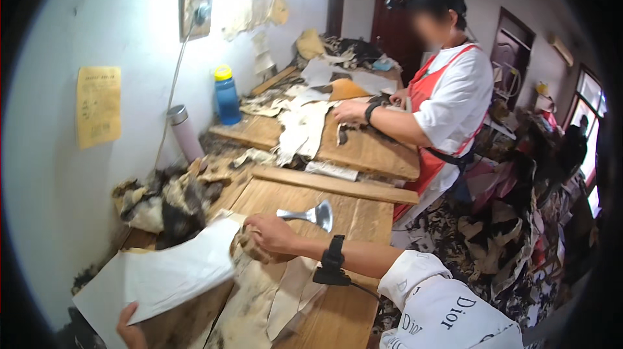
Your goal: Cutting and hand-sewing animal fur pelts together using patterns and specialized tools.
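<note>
On the table, white paper slants up-right; left hand at near edge, grip unclear; right hand, far end, grasps tan bundle.

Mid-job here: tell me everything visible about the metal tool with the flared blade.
The metal tool looks shiny and silver: a narrow shank widening into a flared blade with a curved edge. It lies on the wooden table, just beyond the right hand, blade end to the right. No hand holds it.

Fur workshop, wooden workbench, pale hide piece, heaped fur scraps, red apron
</note>
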{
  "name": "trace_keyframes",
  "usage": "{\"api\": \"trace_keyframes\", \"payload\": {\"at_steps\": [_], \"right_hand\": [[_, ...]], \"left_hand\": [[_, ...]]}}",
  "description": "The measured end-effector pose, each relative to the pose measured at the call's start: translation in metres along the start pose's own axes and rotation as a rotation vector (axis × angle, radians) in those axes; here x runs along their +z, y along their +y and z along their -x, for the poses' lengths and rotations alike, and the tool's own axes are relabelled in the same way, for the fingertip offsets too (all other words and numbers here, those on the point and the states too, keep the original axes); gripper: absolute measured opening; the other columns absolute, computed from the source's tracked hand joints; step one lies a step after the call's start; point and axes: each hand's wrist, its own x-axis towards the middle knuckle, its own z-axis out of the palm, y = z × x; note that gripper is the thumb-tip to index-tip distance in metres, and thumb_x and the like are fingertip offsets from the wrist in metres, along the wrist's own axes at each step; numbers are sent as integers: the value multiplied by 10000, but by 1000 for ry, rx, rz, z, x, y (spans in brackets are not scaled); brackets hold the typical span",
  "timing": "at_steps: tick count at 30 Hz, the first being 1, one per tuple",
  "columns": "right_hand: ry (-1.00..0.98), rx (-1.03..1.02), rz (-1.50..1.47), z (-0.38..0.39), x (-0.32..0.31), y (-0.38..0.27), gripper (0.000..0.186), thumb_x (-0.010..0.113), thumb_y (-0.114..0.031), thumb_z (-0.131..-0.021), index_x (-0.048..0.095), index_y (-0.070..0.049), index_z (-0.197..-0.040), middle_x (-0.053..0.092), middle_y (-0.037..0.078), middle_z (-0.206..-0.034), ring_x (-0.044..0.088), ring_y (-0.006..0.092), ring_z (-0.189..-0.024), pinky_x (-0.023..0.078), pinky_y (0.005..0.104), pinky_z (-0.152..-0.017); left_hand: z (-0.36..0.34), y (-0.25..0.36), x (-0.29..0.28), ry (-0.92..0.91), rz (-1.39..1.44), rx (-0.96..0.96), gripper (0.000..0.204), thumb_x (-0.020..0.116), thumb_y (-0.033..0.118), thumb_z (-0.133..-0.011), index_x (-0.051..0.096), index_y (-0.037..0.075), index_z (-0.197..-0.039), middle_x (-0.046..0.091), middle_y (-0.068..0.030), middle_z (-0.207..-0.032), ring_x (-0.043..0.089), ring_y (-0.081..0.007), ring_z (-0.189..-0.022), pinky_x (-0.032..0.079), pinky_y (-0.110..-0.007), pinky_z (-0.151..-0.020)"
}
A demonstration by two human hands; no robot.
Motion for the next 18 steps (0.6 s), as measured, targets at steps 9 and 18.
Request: {"api": "trace_keyframes", "payload": {"at_steps": [9, 18], "right_hand": [[82, -64, 641, 14, -39, 69, 138, 561, -284, -819, 664, -216, -880, 571, 58, -755, 559, 271, -765, 463, 393, -626], [12, -227, 473, 21, -51, 38, 329, 618, -189, -715, 592, -76, -1022, 553, 155, -758, 533, 339, -758, 442, 436, -681]], "left_hand": [[14, 3, -11, -57, -474, -71, 415, 479, 60, -815, 482, -7, -1225, 614, -143, -1027, 543, -304, -979, 393, -363, -898], [102, -7, -82, 121, -687, -33, 431, 513, 88, -806, 475, -7, -1224, 603, -139, -1033, 541, -303, -964, 406, -386, -867]]}}
